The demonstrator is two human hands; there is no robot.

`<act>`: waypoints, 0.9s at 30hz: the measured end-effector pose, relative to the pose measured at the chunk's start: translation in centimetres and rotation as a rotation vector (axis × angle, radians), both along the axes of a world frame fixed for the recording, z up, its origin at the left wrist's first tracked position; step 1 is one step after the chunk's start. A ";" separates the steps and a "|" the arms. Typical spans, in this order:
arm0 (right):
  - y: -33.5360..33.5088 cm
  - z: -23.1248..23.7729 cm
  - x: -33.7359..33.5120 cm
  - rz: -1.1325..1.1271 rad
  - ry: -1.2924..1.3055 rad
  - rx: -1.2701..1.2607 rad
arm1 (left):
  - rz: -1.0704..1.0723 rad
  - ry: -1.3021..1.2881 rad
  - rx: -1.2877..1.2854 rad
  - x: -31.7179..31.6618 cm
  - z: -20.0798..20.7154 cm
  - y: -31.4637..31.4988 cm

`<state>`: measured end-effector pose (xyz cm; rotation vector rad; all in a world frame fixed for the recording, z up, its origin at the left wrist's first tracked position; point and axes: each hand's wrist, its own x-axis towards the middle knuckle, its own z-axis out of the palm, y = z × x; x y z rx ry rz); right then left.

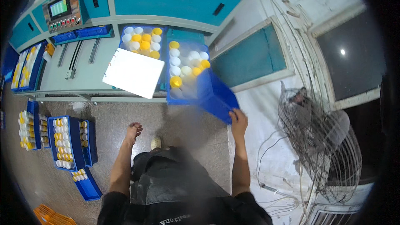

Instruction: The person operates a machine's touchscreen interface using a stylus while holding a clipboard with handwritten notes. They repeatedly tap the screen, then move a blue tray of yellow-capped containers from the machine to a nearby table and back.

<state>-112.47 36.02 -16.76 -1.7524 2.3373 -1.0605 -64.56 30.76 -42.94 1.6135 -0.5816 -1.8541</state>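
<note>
My right hand grips the edge of a blue plastic bin, its fingers closed on the corner. The bin is tilted and partly covers the right side of a blue crate that holds white and yellow cylindrical cups; whether the two touch is hard to tell. My left hand hangs over the floor with its fingers apart and nothing in it. A white sheet or notebook with holes along one edge lies across the front of a second crate of cups.
A teal and grey machine with a control panel runs along the back. Stacked blue crates of cups stand on the floor at left, near orange crates. At right are a wire fan cage and loose cables.
</note>
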 end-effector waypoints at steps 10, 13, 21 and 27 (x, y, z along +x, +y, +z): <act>-38.2 -3.4 1.1 0.252 0.395 0.007 | 0.450 0.155 0.035 2.1 6.5 -7.2; -45.9 -6.8 1.1 0.301 0.414 0.013 | 0.511 0.166 0.051 1.3 8.4 -11.2; -53.7 -14.3 -0.7 0.289 0.452 0.034 | 0.662 0.152 0.079 -0.1 11.4 -16.6; -59.5 -19.8 -2.2 0.209 0.489 0.150 | 0.748 0.018 0.151 -1.3 13.2 -17.8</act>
